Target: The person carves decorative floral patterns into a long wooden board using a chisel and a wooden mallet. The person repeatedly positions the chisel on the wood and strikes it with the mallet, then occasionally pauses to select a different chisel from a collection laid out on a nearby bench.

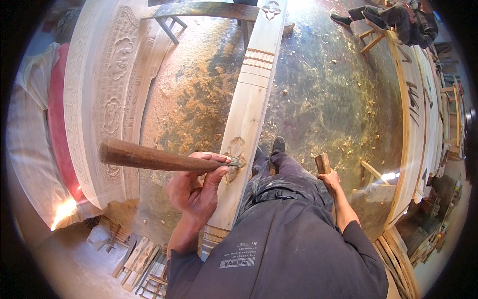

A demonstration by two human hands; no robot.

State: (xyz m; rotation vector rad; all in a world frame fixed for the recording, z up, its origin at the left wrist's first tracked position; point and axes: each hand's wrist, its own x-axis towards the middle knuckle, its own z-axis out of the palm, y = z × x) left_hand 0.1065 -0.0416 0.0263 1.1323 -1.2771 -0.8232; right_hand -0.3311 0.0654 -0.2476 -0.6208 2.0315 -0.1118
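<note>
largest first: wide pale wooden panel with relief carving (114, 74), left side of frame, apart from your hands. your workpiece is the long straight pale wooden beam (244, 109), top centre down to lower centre. your left hand (196, 192), just left of centre, pinches the tapered brown wood-handled carving tool (159, 158) between thumb and fingers, thin tip at the beam. your right hand (328, 179), right of centre, is wrapped around the blocky brown wooden piece (323, 162), off the beam. on the beam: oval floral carving (236, 145) mid-frame, outline is in, looks part-done, so petal detail probably left. grooved wavy bands (259, 59) upper centre look cut, another set at lower centre too. four-petalled flower carving (271, 10) at top edge looks done. stretch below the upper bands is plain; can't tell if it stays so.
</note>
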